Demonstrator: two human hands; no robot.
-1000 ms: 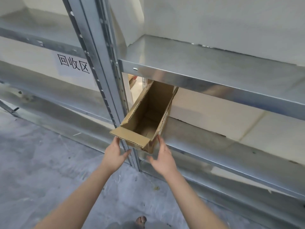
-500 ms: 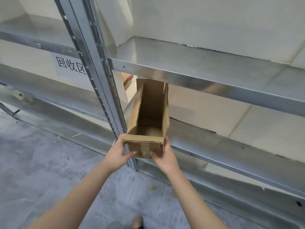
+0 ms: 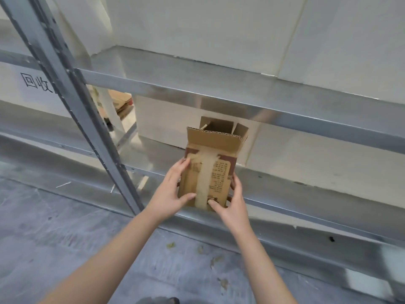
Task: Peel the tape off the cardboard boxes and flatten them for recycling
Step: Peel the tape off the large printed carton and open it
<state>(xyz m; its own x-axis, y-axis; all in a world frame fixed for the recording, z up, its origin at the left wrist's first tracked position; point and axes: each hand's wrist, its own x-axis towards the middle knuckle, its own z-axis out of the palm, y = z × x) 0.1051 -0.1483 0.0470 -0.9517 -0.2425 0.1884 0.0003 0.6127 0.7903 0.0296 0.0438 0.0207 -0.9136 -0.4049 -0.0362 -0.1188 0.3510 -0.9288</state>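
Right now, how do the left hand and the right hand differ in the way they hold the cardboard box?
The left hand grips the cardboard box by its left edge, fingers reaching higher; the right hand grips the right edge lower down. The left thumb lies on cardboard beside the tape strip; the right thumb sits on the strip's lower end. Both hold the same box, thumbs on its near face.

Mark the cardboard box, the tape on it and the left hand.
cardboard box [image 3: 215, 141], head view, on its open top flap.
tape [image 3: 206, 174], head view, middle of the pale strip.
left hand [image 3: 173, 189], head view, back of the hand.
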